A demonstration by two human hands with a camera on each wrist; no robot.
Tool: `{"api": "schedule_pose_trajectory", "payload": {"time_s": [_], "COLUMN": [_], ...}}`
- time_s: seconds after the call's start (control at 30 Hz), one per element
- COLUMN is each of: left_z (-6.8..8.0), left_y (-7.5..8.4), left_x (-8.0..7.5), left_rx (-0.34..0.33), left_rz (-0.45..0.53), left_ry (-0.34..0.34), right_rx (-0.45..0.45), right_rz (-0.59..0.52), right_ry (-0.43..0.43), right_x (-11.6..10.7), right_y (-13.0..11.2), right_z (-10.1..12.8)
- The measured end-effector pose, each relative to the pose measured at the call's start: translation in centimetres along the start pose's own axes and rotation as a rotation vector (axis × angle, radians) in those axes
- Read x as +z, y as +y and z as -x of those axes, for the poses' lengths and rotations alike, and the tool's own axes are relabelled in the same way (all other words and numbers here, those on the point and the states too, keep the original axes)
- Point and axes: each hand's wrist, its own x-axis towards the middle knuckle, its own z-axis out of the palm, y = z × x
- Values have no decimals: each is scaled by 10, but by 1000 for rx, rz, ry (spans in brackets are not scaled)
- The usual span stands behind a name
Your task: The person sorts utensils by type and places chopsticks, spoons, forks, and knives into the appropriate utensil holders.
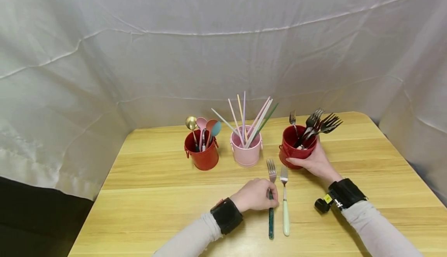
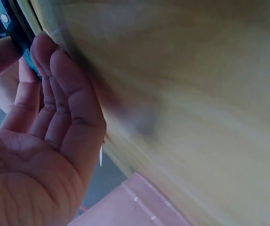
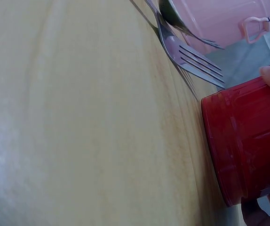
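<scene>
1. Dark teal-handled metal fork [image 1: 271, 206] is lying on the wooden table [image 1: 157, 195], just in front of the red metal bucket of forks [image 1: 295, 152].
2. Left hand [image 1: 256, 195] is curling its fingers [image 2: 55, 89] around the fork's handle.
3. Right hand [image 1: 316, 162] is gripping the bucket, steadying it.
4. Step, as judged: picking up; next needs lifting, tines up, into the bucket.

The pale yellow wood-grain tabletop [image 1: 157, 195] carries a glossy red metal bucket [image 1: 296, 150] of dark steel forks, a pastel pink metal bucket [image 1: 246, 151] of pink, yellow, lilac and green chopsticks, and another red bucket [image 1: 202, 154] of gold, pink, rust and teal spoons. One lying fork has a mottled dark-teal handle [image 1: 271, 220], its neighbour a mint-green handle [image 1: 286, 216]. The wrist straps [image 1: 227, 215] are black, the backdrop white.
</scene>
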Motion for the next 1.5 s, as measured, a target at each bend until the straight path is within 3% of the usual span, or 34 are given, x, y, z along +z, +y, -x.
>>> {"api": "schedule_pose_trajectory", "payload": {"time_s": [0.4, 0.8, 1.1, 1.5], "left_z": [1, 4, 7, 6], "left_y": [-9, -8, -6, -3], "left_x": [-2, -2, -3, -1], "left_rx": [-11, -56, -105, -98], "left_rz": [304, 517, 741, 830], "left_ry": [73, 75, 23, 70], "right_rx": [-1, 7, 6, 9], "right_rz": [20, 27, 28, 57], "right_ry": [-3, -3, -10, -8], "right_x": [0, -1, -1, -1], "right_y": [1, 1, -1, 2], "right_z": [0, 0, 0, 0]}}
